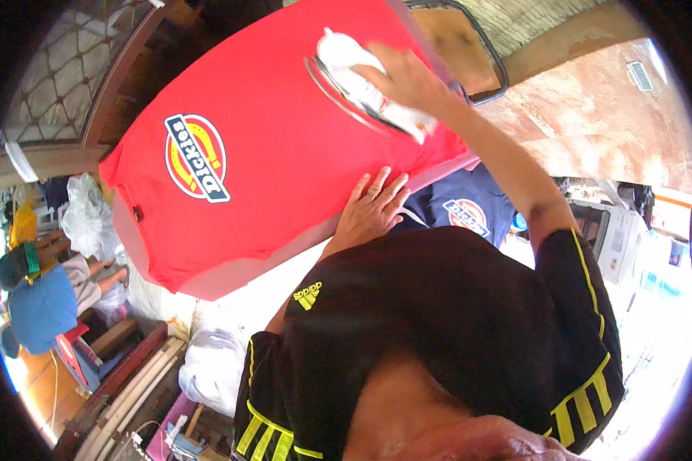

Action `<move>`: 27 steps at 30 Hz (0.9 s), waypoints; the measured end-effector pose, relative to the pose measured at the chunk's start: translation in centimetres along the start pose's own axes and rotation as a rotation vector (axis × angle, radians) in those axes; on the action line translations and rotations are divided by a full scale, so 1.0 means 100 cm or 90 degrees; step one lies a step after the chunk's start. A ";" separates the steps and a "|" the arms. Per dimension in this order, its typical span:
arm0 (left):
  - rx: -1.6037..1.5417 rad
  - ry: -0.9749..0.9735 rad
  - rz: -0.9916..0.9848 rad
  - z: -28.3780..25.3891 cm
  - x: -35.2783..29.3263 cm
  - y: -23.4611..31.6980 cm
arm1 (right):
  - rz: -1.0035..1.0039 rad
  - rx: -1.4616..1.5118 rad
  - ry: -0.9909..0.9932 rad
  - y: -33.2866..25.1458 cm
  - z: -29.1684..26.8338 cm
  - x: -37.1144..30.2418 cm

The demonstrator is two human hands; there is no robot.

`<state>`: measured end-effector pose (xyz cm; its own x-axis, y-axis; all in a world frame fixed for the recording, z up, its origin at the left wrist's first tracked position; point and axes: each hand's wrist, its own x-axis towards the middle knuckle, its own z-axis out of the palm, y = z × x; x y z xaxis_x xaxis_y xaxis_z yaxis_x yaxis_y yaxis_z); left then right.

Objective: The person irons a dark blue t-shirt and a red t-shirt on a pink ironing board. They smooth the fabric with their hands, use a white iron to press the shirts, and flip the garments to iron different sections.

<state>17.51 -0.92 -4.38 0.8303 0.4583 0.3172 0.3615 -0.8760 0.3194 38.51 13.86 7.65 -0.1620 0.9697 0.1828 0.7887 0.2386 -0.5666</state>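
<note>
A red shirt (277, 115) with a round printed emblem (198, 157) lies spread over an ironing board (231, 280). My right hand (407, 77) is closed around the handle of a white clothes iron (346, 65), which rests on or just over the shirt toward its right end; slight blur keeps me from telling exactly. Lower down, my left hand (370, 207) lies flat on the shirt near the board's near edge, fingers spread and holding nothing. Just right of it, a dark navy garment (469, 203) with a similar emblem shows beside the board.
A black-framed chair (454, 46) stands beyond the board's far right end. To the left a person in a blue shirt (44, 307) sits near clear plastic bags (92, 215). A white plastic bag (211, 369) and long poles (131, 396) lie at lower left. At right is a white appliance (619, 242).
</note>
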 end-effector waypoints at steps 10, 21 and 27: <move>0.182 0.168 -0.533 -0.083 -0.078 -0.039 | -0.056 0.042 -0.139 -0.060 0.048 0.098; 0.270 0.148 -0.705 -0.089 -0.132 -0.052 | -0.121 0.043 -0.105 -0.101 0.077 0.029; 0.267 0.157 -0.694 -0.090 -0.134 -0.053 | -0.188 -0.082 -0.002 -0.086 0.099 0.172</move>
<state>0.66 -1.05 -2.33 -0.0868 0.9673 0.2382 0.9740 0.0322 0.2243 23.09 29.00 7.67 -0.3968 0.8597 0.3217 0.7755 0.5015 -0.3836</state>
